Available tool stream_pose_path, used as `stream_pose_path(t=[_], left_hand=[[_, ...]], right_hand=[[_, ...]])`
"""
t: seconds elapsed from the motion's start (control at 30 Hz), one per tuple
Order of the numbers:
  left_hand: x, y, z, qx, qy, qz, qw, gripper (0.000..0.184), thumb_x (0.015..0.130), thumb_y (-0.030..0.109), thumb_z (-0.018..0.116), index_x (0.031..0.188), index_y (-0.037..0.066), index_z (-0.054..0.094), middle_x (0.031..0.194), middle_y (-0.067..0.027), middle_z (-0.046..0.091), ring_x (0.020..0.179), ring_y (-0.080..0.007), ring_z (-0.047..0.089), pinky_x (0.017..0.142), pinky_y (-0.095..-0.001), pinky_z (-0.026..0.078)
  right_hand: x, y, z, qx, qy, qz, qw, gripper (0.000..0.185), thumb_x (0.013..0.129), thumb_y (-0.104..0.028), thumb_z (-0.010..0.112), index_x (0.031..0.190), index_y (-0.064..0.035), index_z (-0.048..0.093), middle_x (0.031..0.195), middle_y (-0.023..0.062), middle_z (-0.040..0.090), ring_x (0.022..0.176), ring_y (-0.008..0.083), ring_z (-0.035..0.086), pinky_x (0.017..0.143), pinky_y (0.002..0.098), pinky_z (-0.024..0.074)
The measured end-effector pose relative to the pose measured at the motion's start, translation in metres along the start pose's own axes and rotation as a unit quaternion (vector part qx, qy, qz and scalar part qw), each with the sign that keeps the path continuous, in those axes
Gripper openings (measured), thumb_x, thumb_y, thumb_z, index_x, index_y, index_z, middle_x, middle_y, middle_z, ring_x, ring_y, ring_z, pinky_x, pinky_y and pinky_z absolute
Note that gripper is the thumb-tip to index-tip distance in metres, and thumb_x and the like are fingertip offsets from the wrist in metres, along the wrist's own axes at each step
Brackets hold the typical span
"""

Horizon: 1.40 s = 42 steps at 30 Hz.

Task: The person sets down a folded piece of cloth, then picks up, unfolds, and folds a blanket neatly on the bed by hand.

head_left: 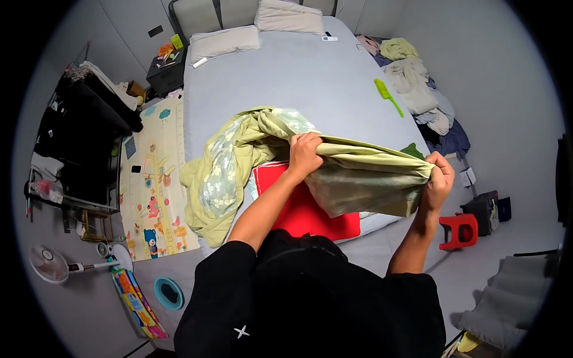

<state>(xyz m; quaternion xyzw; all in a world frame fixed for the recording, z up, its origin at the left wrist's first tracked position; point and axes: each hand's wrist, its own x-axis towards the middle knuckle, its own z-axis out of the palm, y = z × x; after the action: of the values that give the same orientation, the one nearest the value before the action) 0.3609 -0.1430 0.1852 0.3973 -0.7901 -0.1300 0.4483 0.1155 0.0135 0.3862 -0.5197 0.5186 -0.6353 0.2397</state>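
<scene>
A light green duvet cover with pale flowers lies bunched across the near half of the bed. My left hand is closed around its gathered top edge near the middle. At the right, my right hand grips a corner of the same cloth. Between the two hands the edge is pulled taut, and the fabric hangs down below it. Under the hanging part is a red cloth, partly hidden by the cover and my left arm. A dark green bit of something shows behind the taut edge.
The bed has a grey sheet, two pillows and a green brush. Piled clothes lie to its right. A red stool stands at right, a fan at left, beside a patterned play mat.
</scene>
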Motion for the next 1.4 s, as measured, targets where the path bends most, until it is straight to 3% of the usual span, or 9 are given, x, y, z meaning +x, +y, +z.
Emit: stream_pose_path(t=[0.27, 0.37, 0.4, 0.43, 0.47, 0.53, 0.63, 1.03, 1.4], left_hand=[[-0.002, 0.004, 0.013, 0.057, 0.094, -0.104, 0.988, 0.032, 0.071, 0.011, 0.070, 0.101, 0.004, 0.062, 0.101, -0.0124, 0.060, 0.110, -0.0323, 0.055, 0.100, -0.0445, 0.038], [-0.029, -0.021, 0.062, -0.091, 0.055, -0.314, 0.943, 0.037, 0.084, 0.029, 0.073, 0.104, 0.005, 0.052, 0.098, -0.0154, 0.053, 0.101, -0.0320, 0.059, 0.084, -0.0457, 0.046], [-0.027, -0.017, 0.062, -0.163, 0.039, -0.397, 0.902, 0.038, 0.088, 0.034, 0.072, 0.103, 0.005, 0.051, 0.100, -0.0156, 0.053, 0.100, -0.0310, 0.060, 0.079, -0.0457, 0.049], [-0.023, -0.015, 0.059, -0.409, -0.085, -0.587, 0.693, 0.052, 0.096, 0.052, 0.061, 0.112, 0.003, 0.053, 0.110, -0.0194, 0.055, 0.102, -0.0300, 0.063, 0.072, -0.0456, 0.056], [-0.024, -0.004, 0.062, -0.477, -0.073, -0.662, 0.574, 0.064, 0.100, 0.058, 0.048, 0.127, 0.000, 0.049, 0.120, -0.0231, 0.056, 0.109, -0.0341, 0.063, 0.079, -0.0490, 0.061], [-0.041, -0.016, 0.094, -0.610, -0.068, -0.650, 0.449, 0.070, 0.104, 0.054, 0.039, 0.149, 0.001, 0.030, 0.143, -0.0230, 0.046, 0.126, -0.0398, 0.055, 0.102, -0.0538, 0.052], [-0.044, -0.019, 0.120, -0.639, -0.002, -0.676, 0.368, 0.047, 0.106, 0.032, 0.031, 0.143, 0.005, 0.043, 0.138, -0.0180, 0.051, 0.117, -0.0374, 0.058, 0.102, -0.0616, 0.048], [-0.034, -0.013, 0.111, -0.738, 0.104, -0.609, 0.272, 0.061, 0.091, 0.061, 0.052, 0.128, 0.013, 0.056, 0.124, -0.0101, 0.059, 0.114, -0.0305, 0.057, 0.097, -0.0475, 0.050], [-0.015, -0.038, 0.115, -0.819, 0.225, -0.438, 0.293, 0.073, 0.097, 0.065, 0.029, 0.148, 0.014, 0.045, 0.152, -0.0129, 0.045, 0.138, -0.0364, 0.043, 0.116, -0.0574, 0.034]], right_hand=[[-0.004, 0.011, -0.043, 0.161, 0.102, 0.079, 0.978, 0.020, 0.083, 0.001, 0.043, 0.065, -0.0085, 0.039, 0.061, -0.0001, 0.044, 0.053, 0.0083, 0.037, 0.052, 0.0250, 0.0307], [-0.007, 0.024, -0.047, 0.188, 0.095, 0.114, 0.971, 0.020, 0.083, 0.002, 0.043, 0.066, -0.0085, 0.040, 0.061, 0.0003, 0.045, 0.053, 0.0086, 0.037, 0.051, 0.0250, 0.0314], [-0.008, 0.030, -0.047, 0.194, 0.086, 0.120, 0.970, 0.020, 0.083, 0.002, 0.043, 0.066, -0.0085, 0.041, 0.061, 0.0005, 0.046, 0.053, 0.0087, 0.037, 0.051, 0.0251, 0.0316], [-0.007, 0.034, -0.048, 0.200, 0.078, 0.127, 0.968, 0.020, 0.083, 0.002, 0.043, 0.066, -0.0085, 0.041, 0.060, 0.0007, 0.046, 0.053, 0.0088, 0.038, 0.051, 0.0252, 0.0318], [-0.007, 0.036, -0.049, 0.206, 0.068, 0.135, 0.967, 0.020, 0.083, 0.002, 0.043, 0.066, -0.0085, 0.041, 0.060, 0.0009, 0.046, 0.053, 0.0089, 0.038, 0.051, 0.0253, 0.0320], [-0.006, 0.038, -0.049, 0.226, 0.059, 0.141, 0.962, 0.021, 0.084, 0.002, 0.044, 0.066, -0.0088, 0.041, 0.060, 0.0019, 0.047, 0.052, 0.0095, 0.038, 0.050, 0.0255, 0.0321], [-0.004, 0.042, -0.046, 0.258, 0.061, 0.156, 0.952, 0.022, 0.085, 0.002, 0.045, 0.067, -0.0092, 0.039, 0.060, 0.0034, 0.048, 0.051, 0.0107, 0.038, 0.050, 0.0263, 0.0327], [-0.001, 0.054, -0.055, 0.312, 0.049, 0.173, 0.933, 0.023, 0.087, 0.002, 0.044, 0.068, -0.0095, 0.037, 0.062, 0.0042, 0.049, 0.053, 0.0122, 0.041, 0.051, 0.0270, 0.0353], [0.002, 0.044, -0.057, 0.322, 0.072, 0.184, 0.926, 0.023, 0.082, 0.004, 0.044, 0.065, -0.0100, 0.036, 0.059, 0.0032, 0.045, 0.052, 0.0116, 0.037, 0.050, 0.0273, 0.0328]])
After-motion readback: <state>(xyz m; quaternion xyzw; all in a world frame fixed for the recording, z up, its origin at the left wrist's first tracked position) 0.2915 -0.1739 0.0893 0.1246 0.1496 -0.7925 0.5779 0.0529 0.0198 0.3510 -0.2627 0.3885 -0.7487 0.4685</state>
